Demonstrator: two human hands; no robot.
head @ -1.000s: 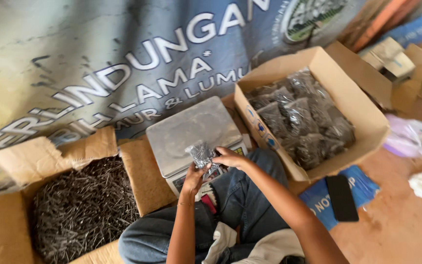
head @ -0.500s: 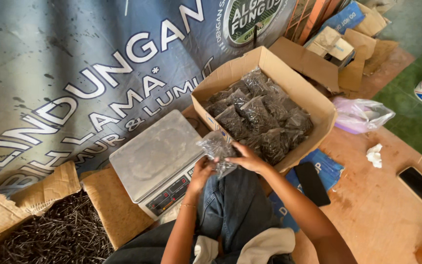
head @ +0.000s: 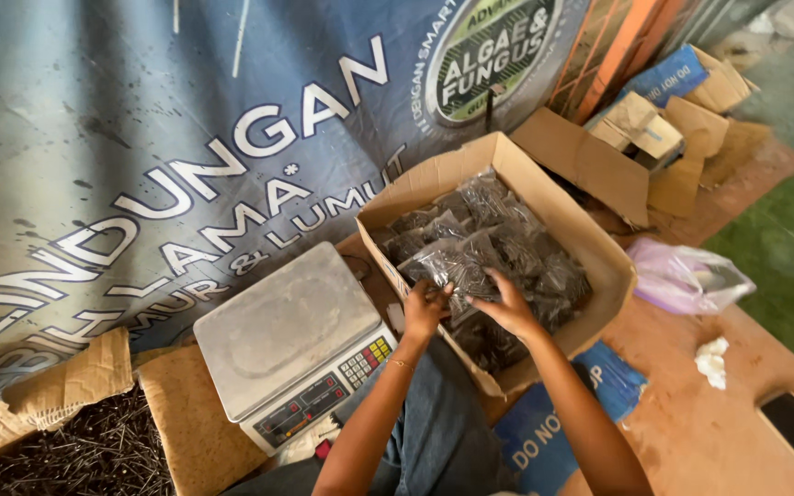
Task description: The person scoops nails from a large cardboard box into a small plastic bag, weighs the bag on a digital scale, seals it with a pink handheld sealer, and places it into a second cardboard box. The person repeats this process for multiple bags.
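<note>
Both hands meet over the near left edge of an open cardboard box and hold one clear plastic bag of dark nails. The left hand has its grip closed on the near left corner of the bag, fingers curled over the top. The right hand lies just beside it, fingers spread and pressing on the near right part of the same bag, so its grip is also on the bag. The bag sits at the top of the pile inside the box, touching other filled bags that lie packed below and to the right of it.

To the left of the box, near the person, stands a digital scale with a bare grey metal pan and a keypad on its near face. Further left, at the near left corner, an open carton of loose dark nails shows, with torn flaps.

Behind everything, on the far side, hangs a large blue banner with white lettering. Right of the box lies a pale purple plastic bag, and nearer, a crumpled white scrap rests on the brown floor. More flattened and folded cardboard boxes are stacked at the far right. The person's blue trouser leg shows between the forearms.
</note>
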